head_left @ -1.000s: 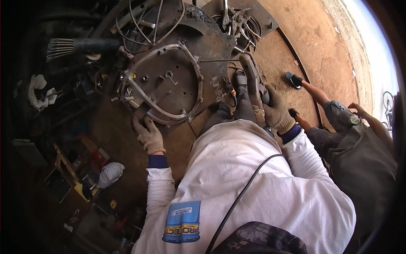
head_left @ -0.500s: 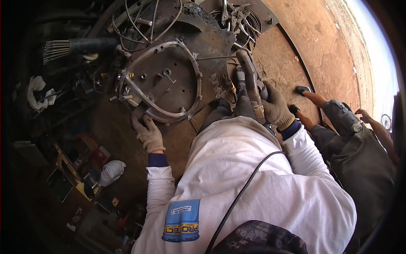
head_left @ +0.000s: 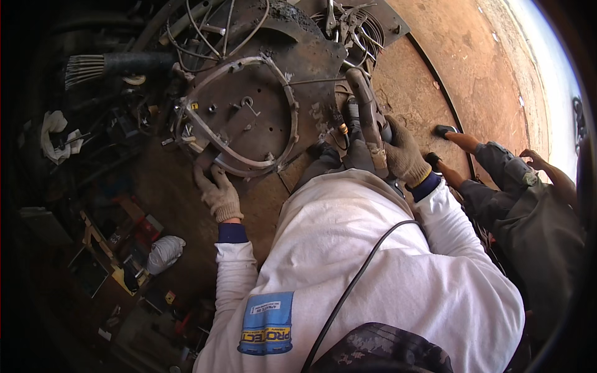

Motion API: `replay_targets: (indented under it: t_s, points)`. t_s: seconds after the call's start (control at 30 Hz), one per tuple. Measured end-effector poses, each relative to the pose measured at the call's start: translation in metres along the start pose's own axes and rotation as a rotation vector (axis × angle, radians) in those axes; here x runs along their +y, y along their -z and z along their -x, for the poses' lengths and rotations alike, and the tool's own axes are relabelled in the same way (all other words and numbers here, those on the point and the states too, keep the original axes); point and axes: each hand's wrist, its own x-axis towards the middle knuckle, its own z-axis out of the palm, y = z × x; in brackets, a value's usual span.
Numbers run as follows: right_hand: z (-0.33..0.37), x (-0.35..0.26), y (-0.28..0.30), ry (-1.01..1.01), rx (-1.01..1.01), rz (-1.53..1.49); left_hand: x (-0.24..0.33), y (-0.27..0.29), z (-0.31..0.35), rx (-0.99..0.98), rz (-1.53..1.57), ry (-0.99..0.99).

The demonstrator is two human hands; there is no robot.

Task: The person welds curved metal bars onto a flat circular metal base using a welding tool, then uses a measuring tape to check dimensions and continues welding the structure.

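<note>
The round metal ring frame [head_left: 239, 118] lies flat on the steel plate [head_left: 314, 68], looking stiff and heavy. The gloved left hand [head_left: 217, 194] presses flat on the frame's near rim, the likeliest hold. To the frame's right, the right hand [head_left: 404, 152] is wrapped around a welding torch [head_left: 367, 115].

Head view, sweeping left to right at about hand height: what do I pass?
White rag → gloved left hand at the edge of the round metal ring frame → torch-like tool → gloved right hand gripping it → another person's legs.
</note>
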Motion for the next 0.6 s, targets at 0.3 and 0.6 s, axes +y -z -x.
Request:
replay_targets:
  t_s: [0.3,0.6]
  points:
    - [0.006,0.004,-0.006,-0.064,0.020,0.004,-0.007,0.001,-0.003,-0.009,0.022,-0.042]
    - [0.019,-0.001,-0.024,-0.050,0.068,-0.142,-0.028,-0.005,-0.007,0.006,0.082,-0.144]
